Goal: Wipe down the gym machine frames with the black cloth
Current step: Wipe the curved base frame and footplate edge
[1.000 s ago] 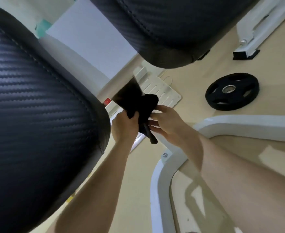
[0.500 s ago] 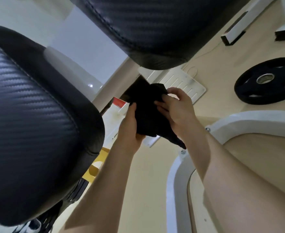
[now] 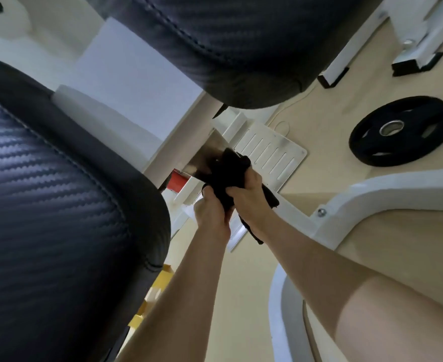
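Black carbon-weave pad (image 3: pixel 45 205) fills our near left; curved white frame tube (image 3: pixel 345 202) runs near right. Our arms reach forward between them. Our left hand (image 3: pixel 211 215) is clenched on the lower part of the black cloth (image 3: pixel 225 173); our right hand (image 3: pixel 246 194) grasps the upper bunch, fingers curled. Cloth is wadded between both hands, top against the shiny metal bracket (image 3: pixel 207 152) at the white post's foot, one tail hanging under the right wrist. Beyond: slotted white plate (image 3: pixel 272 152), black weight plate (image 3: pixel 400 130) on the floor further right, second pad (image 3: pixel 228 48) overhead.
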Tool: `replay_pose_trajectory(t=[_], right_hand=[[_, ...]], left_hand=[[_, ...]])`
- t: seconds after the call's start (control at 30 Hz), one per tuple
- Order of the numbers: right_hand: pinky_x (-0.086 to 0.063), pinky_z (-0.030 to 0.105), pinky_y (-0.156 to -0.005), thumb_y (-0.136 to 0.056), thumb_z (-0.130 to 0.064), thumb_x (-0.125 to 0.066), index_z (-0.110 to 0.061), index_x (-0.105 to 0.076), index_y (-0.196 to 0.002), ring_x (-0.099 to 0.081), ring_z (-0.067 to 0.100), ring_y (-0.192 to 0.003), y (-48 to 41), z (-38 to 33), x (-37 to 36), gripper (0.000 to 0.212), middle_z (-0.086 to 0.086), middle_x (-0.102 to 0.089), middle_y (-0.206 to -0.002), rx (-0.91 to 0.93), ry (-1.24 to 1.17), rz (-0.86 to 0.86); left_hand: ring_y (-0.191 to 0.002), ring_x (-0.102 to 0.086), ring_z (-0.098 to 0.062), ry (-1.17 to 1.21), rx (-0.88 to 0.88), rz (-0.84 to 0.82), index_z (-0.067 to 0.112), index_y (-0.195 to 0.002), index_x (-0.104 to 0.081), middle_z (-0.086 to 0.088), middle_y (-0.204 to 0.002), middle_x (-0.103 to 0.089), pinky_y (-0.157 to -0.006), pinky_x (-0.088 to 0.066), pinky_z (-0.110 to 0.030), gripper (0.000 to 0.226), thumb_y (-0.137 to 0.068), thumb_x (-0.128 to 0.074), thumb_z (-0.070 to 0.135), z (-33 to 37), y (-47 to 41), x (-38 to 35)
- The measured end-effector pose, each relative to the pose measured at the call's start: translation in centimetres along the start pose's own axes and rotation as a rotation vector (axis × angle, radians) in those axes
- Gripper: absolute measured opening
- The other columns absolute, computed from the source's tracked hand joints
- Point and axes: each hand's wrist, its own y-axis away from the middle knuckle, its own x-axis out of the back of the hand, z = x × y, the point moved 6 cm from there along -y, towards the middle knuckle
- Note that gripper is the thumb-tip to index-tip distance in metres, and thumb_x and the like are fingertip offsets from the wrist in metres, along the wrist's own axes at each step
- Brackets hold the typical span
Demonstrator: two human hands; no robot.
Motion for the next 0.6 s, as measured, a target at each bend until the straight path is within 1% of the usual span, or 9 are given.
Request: replay_pose_trajectory(t=[0.1,0.17,0.23,0.27,0.33,0.4,0.47,0.53,0.6], right_hand=[[-0.041,0.041,-0.107,-0.079,0.004,-0.040,-0.016,-0.039,-0.139,-0.045,0.026,-0.123,-0.6,0.1,0.2,0.063,0.005,-0.035,-0.137,0.018,0.130,0.028],[-0.045,0.043,-0.103,-0.088,-0.005,-0.043,-0.012,-0.048,-0.130,-0.053,0.028,-0.118,-1.3,0.7,0.9,0.043,0.010,-0.047,-0.130,-0.006,0.089,0.052],[-0.050,0.042,-0.097,-0.093,-0.019,-0.048,-0.011,-0.060,-0.118,-0.062,0.028,-0.107,-1.6,1.9,1.9,0.028,0.012,-0.064,-0.113,-0.092,0.048,0.092],[-0.052,0.041,-0.093,-0.094,-0.025,-0.052,-0.011,-0.065,-0.109,-0.065,0.028,-0.102,-1.8,2.6,2.6,0.025,0.011,-0.069,-0.105,-0.135,0.028,0.133],[-0.054,0.043,-0.088,-0.089,-0.029,-0.058,-0.011,-0.067,-0.097,-0.067,0.030,-0.093,-2.3,3.2,3.8,0.021,0.012,-0.069,-0.097,-0.170,0.053,0.249],[-0.057,0.046,-0.081,-0.083,-0.021,-0.062,-0.013,-0.060,-0.090,-0.067,0.029,-0.079,-3.1,3.0,4.5,0.011,0.013,-0.067,-0.092,-0.178,0.039,0.337],[-0.060,0.046,-0.073,-0.079,-0.009,-0.064,-0.017,-0.052,-0.084,-0.064,0.025,-0.060,-4.2,2.3,4.6,0.015,0.015,-0.064,-0.086,-0.187,-0.061,0.351],[-0.060,0.044,-0.071,-0.080,-0.005,-0.066,-0.019,-0.051,-0.082,-0.064,0.021,-0.056,-5.3,1.8,4.5,0.020,0.015,-0.064,-0.084,-0.156,-0.121,0.329],[-0.060,0.045,-0.075,-0.081,-0.007,-0.066,-0.020,-0.057,-0.082,-0.066,0.023,-0.062,-5.9,1.7,4.3,0.015,0.012,-0.067,-0.083,-0.111,-0.089,0.301]], left_hand=[[-0.070,-0.067,-0.018,-0.079,-0.074,0.033,0.013,-0.075,-0.065,0.004,-0.064,-0.069,-0.064,-0.057,-0.030,0.027,-0.093,-0.047,0.021,-0.9,-1.3,-0.1],[-0.065,-0.058,-0.017,-0.209,-0.152,0.032,0.014,-0.068,-0.059,0.003,-0.062,-0.061,-0.065,-0.052,-0.030,0.031,-0.093,-0.045,0.026,-1.4,-1.9,0.3],[-0.055,-0.044,-0.012,-0.403,-0.272,0.018,0.013,-0.062,-0.050,0.008,-0.055,-0.047,-0.051,-0.041,-0.020,0.036,-0.094,-0.044,0.029,-1.3,-2.0,0.8],[-0.050,-0.040,-0.009,-0.474,-0.331,-0.024,0.013,-0.061,-0.048,0.010,-0.050,-0.043,-0.045,-0.035,-0.015,0.036,-0.094,-0.045,0.028,-1.3,-1.9,0.9],[-0.045,-0.040,-0.005,-0.529,-0.386,-0.125,0.012,-0.059,-0.052,0.011,-0.046,-0.043,-0.041,-0.033,-0.012,0.034,-0.091,-0.053,0.023,-1.5,-1.9,1.0],[-0.052,-0.043,-0.008,-0.485,-0.355,-0.133,0.016,-0.056,-0.054,0.007,-0.053,-0.045,-0.050,-0.036,-0.016,0.028,-0.084,-0.057,0.020,-1.7,-2.4,2.0],[-0.064,-0.043,-0.014,-0.433,-0.273,-0.099,0.020,-0.061,-0.056,-0.001,-0.065,-0.045,-0.062,-0.036,-0.026,0.017,-0.077,-0.059,0.024,-1.9,-3.3,3.0],[-0.063,-0.041,-0.017,-0.440,-0.176,-0.081,0.020,-0.060,-0.055,-0.004,-0.067,-0.044,-0.060,-0.035,-0.030,0.018,-0.075,-0.063,0.024,-2.2,-4.0,3.6],[-0.055,-0.038,-0.015,-0.431,-0.085,-0.088,0.021,-0.054,-0.054,-0.004,-0.062,-0.041,-0.051,-0.032,-0.028,0.025,-0.076,-0.064,0.024,-2.6,-4.3,3.4]])
